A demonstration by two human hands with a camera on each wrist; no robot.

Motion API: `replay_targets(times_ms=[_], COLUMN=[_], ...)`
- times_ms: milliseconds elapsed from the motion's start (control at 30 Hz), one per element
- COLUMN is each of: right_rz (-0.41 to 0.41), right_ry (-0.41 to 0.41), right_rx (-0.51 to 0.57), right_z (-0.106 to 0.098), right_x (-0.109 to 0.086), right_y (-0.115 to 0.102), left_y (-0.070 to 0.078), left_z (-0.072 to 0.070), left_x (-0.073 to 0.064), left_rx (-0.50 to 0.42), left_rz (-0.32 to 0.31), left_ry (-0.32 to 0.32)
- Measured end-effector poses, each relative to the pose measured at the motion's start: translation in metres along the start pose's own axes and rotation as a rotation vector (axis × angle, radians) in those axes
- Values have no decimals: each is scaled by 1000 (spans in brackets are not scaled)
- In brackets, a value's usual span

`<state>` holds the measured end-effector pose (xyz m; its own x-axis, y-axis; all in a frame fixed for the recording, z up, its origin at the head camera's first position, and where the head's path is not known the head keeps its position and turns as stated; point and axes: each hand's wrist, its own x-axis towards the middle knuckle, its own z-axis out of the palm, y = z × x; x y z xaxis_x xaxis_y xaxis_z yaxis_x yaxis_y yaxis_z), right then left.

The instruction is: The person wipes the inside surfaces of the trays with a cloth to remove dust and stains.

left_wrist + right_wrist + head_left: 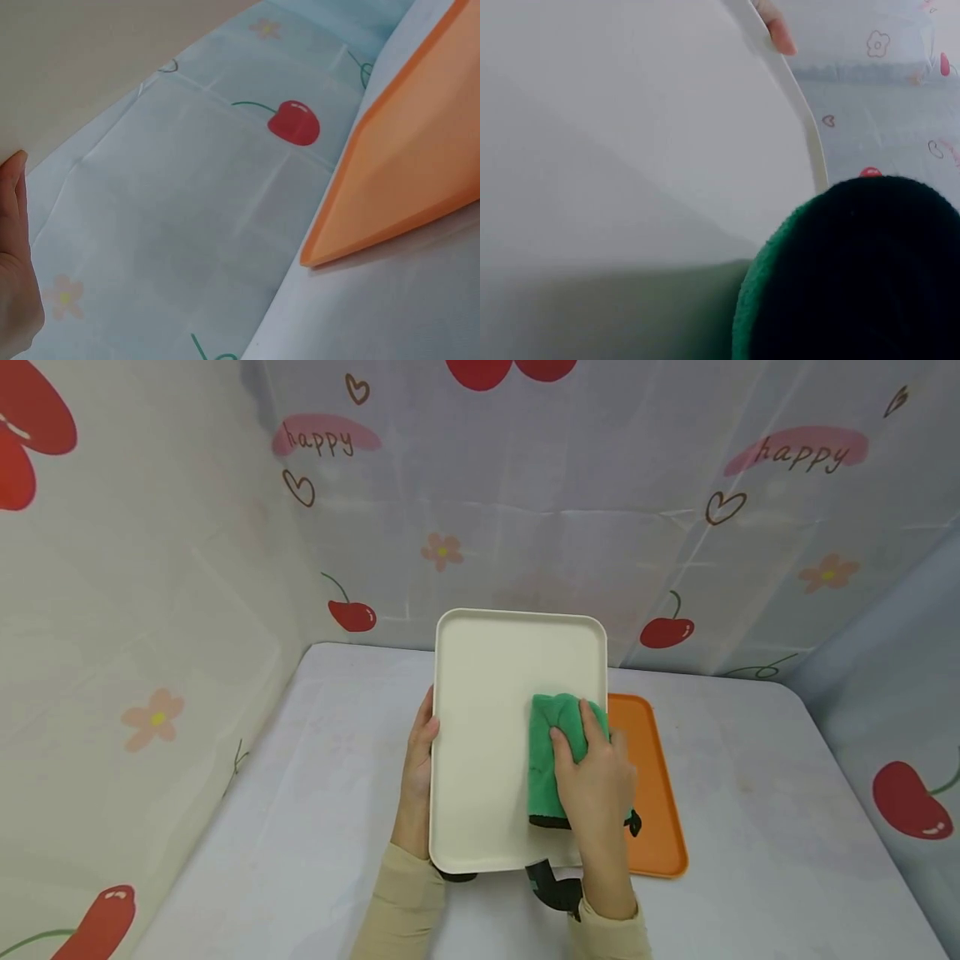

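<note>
A cream rectangular tray [487, 710] is held up in the middle of the head view, its inner face toward me. My left hand [415, 785] grips its left edge, thumb at the rim and the other fingers hidden behind. Against the right part of that face, my right hand [600, 789] holds a folded green cloth [545, 768] with a dark edge, thumb and index finger bent on it. In the right wrist view the cloth [759, 300] covers the lower right, mostly in dark shadow, and a fingertip of the left hand [781, 36] shows at the tray's rim.
An orange tray [654, 802] lies on the white-covered table [750, 793], partly hidden behind the cream tray and right hand. A printed curtain [525, 477] with cherries and flowers stands behind the table and along both sides.
</note>
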<state>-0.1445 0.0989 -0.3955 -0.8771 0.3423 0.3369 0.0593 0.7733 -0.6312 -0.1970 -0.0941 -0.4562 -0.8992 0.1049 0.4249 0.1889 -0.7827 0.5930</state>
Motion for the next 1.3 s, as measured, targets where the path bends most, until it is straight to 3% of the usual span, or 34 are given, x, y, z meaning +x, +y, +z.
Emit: replay_targets(times_ms=[267,800,967,1100,1300], right_rz=[-10,-50,-107,-181,-288], right_ry=[48,80,75,79,77], right_rx=[2,-32,-57,-52,-27], right_z=[-1,5,10,15,23], right_x=[3,-1,-7,-14,-26], right_y=[10,4,-6,-17,-35], left_y=[0,-2,-4,-5,-7], left_z=[0,3,3,3,5], left_x=[1,-1,0,-1,-1], left_rx=[-68,20,14,61,147], left_rz=[3,-11,-23,-24,-69], left_ry=[-31,5,9,4,61])
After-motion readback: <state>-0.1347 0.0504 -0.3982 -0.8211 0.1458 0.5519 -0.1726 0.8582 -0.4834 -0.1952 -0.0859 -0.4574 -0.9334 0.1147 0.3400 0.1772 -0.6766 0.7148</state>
